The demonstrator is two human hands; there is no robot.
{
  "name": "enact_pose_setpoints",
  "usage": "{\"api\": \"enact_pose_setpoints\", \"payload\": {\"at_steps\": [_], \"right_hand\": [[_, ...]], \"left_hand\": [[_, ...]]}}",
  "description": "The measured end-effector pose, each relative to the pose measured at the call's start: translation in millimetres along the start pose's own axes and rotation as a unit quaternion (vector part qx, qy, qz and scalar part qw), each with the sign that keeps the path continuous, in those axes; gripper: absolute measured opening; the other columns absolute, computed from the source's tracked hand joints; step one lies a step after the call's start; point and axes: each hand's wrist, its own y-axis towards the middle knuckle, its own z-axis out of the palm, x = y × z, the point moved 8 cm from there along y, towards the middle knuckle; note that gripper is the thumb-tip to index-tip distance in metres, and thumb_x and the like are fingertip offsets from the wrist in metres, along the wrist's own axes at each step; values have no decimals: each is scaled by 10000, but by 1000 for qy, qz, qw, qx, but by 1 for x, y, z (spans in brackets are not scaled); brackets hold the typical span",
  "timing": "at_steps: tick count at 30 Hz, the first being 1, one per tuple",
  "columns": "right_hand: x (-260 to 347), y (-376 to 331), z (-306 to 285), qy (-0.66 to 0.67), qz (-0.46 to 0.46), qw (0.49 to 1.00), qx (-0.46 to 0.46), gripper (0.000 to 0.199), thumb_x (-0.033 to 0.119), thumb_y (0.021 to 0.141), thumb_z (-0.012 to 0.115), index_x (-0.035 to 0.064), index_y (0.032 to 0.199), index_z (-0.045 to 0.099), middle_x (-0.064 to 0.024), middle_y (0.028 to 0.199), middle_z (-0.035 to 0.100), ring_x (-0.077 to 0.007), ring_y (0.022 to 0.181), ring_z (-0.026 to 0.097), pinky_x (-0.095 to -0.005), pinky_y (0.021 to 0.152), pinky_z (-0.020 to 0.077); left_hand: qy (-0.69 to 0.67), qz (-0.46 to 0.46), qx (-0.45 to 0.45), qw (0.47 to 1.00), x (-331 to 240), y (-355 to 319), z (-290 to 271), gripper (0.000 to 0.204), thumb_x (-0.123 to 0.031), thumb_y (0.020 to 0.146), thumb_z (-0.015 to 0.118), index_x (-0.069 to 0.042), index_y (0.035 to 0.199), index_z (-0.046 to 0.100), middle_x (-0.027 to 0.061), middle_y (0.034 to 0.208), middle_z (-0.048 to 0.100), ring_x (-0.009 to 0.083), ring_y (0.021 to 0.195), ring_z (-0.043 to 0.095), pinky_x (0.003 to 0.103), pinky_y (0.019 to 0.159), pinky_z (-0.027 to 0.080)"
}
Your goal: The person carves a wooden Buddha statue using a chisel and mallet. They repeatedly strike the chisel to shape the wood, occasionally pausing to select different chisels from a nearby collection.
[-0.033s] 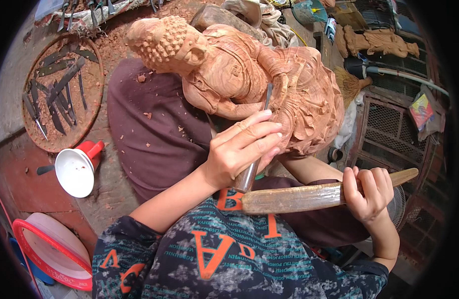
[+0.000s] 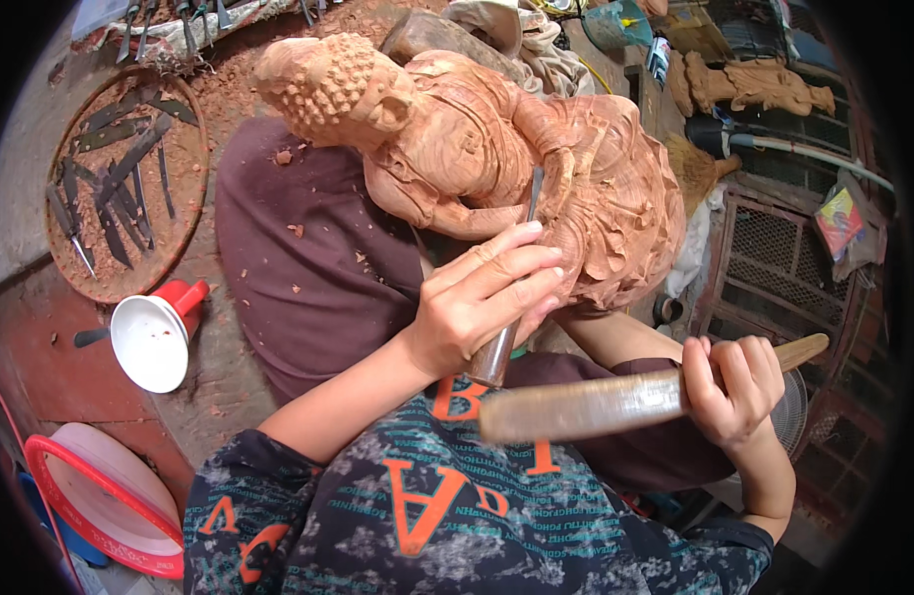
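— What's under the hands, and what sort of room is it?

— A dusty floor [image 2: 229, 327] strewn with reddish chips, in a cluttered workshop. A dark maroon cloth [image 2: 308, 268] lies below the left hand [image 2: 482, 297], under a carved wooden statue [image 2: 496, 149]. A round tray of chisels [image 2: 120, 188] sits well left of it, with a red-and-white funnel [image 2: 159, 337] nearer.

— What do the hands have hold of?

— The left hand is closed round a chisel [image 2: 521, 258], its tip touching the statue just above the fingers. The right hand [image 2: 730, 387] is wrapped round a wooden mallet [image 2: 596, 405], whose head lies just below the left hand.

— Any packages?

— A small bright red-and-yellow packet [image 2: 842, 220] up beyond the right hand, on a metal grille [image 2: 774, 283].
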Motion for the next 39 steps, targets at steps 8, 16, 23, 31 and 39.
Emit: {"api": "enact_pose_setpoints", "payload": {"at_steps": [8, 16, 23, 31, 39], "right_hand": [[10, -2, -6, 11, -43, 999, -15, 409, -127, 674, 639, 140, 983, 639, -16, 671, 443, -152, 523, 441, -281, 455, 355], [4, -2, -8, 37, -40, 998, -36, 385, -126, 706, 634, 156, 966, 666, -4, 655, 427, -153, 522, 430, -280, 460, 351], [-1, -5, -4, -3, -13, 999, -32, 432, -152, 713, 651, 163, 1009, 651, -3, 658, 440, -156, 532, 445, -293, 466, 366], [-23, -17, 5, -6, -24, 997, -79, 380, -92, 750, 682, 136, 1054, 668, -11, 681, 465, -155, 528, 458, -293, 469, 361], [-23, -17, 3, 107, -7, 987, -124, 407, -112, 734, 693, 169, 1025, 648, 18, 648, 446, -136, 513, 411, -277, 454, 309]], "left_hand": [[26, 7, 5, 1000, -4, -2, 7, 259, -20, 732, 769, 13, 984, 722, 157, 1051, 714, 383, 1060, 683, 429, 902, 581], [32, 15, 4, 999, -3, 3, 5, 251, -25, 731, 756, 12, 977, 719, 161, 1053, 711, 385, 1046, 685, 432, 906, 576], [40, 19, 3, 999, -3, 7, 4, 230, -46, 741, 756, 14, 961, 722, 156, 1031, 715, 388, 1036, 687, 423, 890, 581], [-35, 130, 7, 991, -16, 4, 10, 240, -163, 744, 805, -68, 944, 712, 47, 810, 603, 225, 834, 634, 505, 961, 505], [-119, 120, 54, 984, -17, 12, 26, 253, -138, 763, 796, -10, 956, 694, 24, 684, 457, 222, 688, 534, 387, 749, 479]]}}
